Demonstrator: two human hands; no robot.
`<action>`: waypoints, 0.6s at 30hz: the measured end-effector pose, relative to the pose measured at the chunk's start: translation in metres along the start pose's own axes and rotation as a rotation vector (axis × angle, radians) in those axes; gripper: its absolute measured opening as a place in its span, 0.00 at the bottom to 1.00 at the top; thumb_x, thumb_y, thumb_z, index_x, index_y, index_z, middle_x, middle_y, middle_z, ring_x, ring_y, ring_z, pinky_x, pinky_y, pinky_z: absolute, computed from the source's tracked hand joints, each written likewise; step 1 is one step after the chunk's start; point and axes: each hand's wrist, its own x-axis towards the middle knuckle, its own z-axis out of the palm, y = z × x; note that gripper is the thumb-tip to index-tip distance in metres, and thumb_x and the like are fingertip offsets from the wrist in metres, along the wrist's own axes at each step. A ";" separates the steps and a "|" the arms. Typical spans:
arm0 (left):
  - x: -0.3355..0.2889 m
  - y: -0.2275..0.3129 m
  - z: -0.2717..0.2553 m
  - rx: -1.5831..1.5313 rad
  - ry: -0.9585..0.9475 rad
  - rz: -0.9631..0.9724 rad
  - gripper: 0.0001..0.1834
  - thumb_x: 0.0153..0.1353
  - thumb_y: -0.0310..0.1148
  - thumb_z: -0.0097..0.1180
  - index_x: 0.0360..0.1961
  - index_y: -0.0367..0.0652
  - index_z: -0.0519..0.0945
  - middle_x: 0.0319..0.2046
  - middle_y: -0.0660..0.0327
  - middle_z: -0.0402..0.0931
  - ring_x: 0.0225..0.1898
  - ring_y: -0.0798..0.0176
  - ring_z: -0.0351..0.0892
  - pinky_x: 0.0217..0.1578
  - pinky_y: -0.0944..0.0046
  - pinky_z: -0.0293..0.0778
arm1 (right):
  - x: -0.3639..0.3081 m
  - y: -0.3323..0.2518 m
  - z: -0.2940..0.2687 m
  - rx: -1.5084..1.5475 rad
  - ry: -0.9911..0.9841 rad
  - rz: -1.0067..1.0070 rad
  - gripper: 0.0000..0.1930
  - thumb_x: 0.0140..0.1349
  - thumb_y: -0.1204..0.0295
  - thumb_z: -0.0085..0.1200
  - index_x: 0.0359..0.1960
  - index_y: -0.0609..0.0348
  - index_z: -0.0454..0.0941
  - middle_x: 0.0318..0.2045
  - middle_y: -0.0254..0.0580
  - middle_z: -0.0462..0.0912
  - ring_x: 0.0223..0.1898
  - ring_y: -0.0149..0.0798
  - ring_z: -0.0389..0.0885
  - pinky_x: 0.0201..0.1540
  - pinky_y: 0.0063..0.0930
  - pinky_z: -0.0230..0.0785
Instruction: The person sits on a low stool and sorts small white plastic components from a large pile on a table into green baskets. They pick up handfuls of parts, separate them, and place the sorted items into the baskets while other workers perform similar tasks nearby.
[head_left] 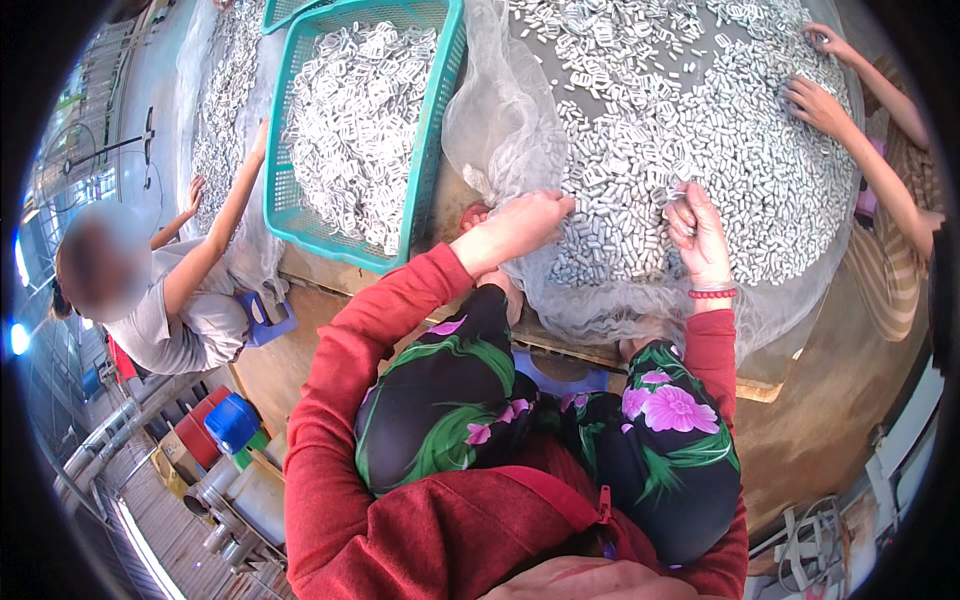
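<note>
In front of me a large heap of small silvery-white pieces [760, 170], mostly little pellets, lies on a sheer white net [505, 110]. Slotted, buckle-like pieces [600, 30] are mixed in, mainly toward the far side. My left hand [525, 228] is at the heap's left edge, its fingers drawn together; what they hold, if anything, is hidden. My right hand [700, 235], with a red bead bracelet, is over the heap's near part with fingers curled in a pinch. A pale slotted buckle-like piece [664, 194] shows at its fingertips.
A green plastic basket [273, 165] full of white slotted pieces stands left of the net. A person in grey [180, 310] reaches over another heap at the left. Another person's hands [820, 105] touch my heap at the right. A blue container [232, 422] sits at lower left.
</note>
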 end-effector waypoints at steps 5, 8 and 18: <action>0.006 -0.007 0.008 0.039 -0.050 -0.025 0.13 0.47 0.30 0.60 0.33 0.38 0.73 0.28 0.52 0.74 0.35 0.48 0.76 0.34 0.53 0.70 | -0.004 0.002 0.003 -0.064 0.240 -0.055 0.13 0.59 0.61 0.53 0.33 0.59 0.74 0.25 0.33 0.72 0.24 0.28 0.69 0.23 0.15 0.59; 0.020 -0.007 -0.014 -0.298 -0.009 0.017 0.11 0.48 0.32 0.60 0.30 0.39 0.75 0.27 0.52 0.75 0.33 0.50 0.76 0.33 0.55 0.70 | -0.006 0.002 -0.005 0.010 0.140 -0.106 0.12 0.59 0.63 0.53 0.33 0.60 0.75 0.32 0.39 0.76 0.32 0.34 0.76 0.30 0.18 0.67; 0.000 0.003 0.016 0.466 -0.150 -0.122 0.08 0.47 0.25 0.54 0.31 0.35 0.73 0.29 0.48 0.74 0.27 0.47 0.79 0.25 0.54 0.76 | -0.011 -0.012 0.026 -0.192 0.130 -0.021 0.22 0.62 0.67 0.48 0.55 0.66 0.64 0.39 0.45 0.76 0.32 0.31 0.76 0.24 0.18 0.67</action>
